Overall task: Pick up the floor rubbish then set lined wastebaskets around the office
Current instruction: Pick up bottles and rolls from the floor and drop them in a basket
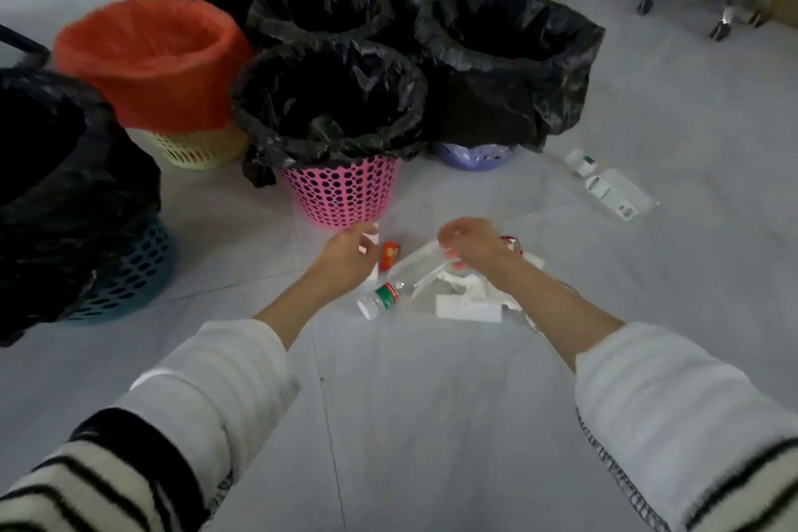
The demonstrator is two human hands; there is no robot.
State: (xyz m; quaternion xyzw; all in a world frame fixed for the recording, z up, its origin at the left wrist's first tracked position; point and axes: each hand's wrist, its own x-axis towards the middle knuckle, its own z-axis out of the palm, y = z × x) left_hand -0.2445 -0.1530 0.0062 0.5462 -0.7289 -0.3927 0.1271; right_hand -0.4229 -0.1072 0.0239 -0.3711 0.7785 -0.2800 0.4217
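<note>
- left hand mid-frame, fingers pinching a small white scrap
- right hand curled round crumpled white rubbish on the floor
- lined wastebaskets clustered upper left, pink one closest

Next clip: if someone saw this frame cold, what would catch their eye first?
Probably the cluster of lined wastebaskets at upper left, above all the orange-lined basket and the pink perforated basket with its black liner. Next, the two bare hands low in the centre: the left hand pinches a small white scrap, and the right hand reaches into a litter pile on the grey floor, beside a clear green-labelled bottle.
</note>
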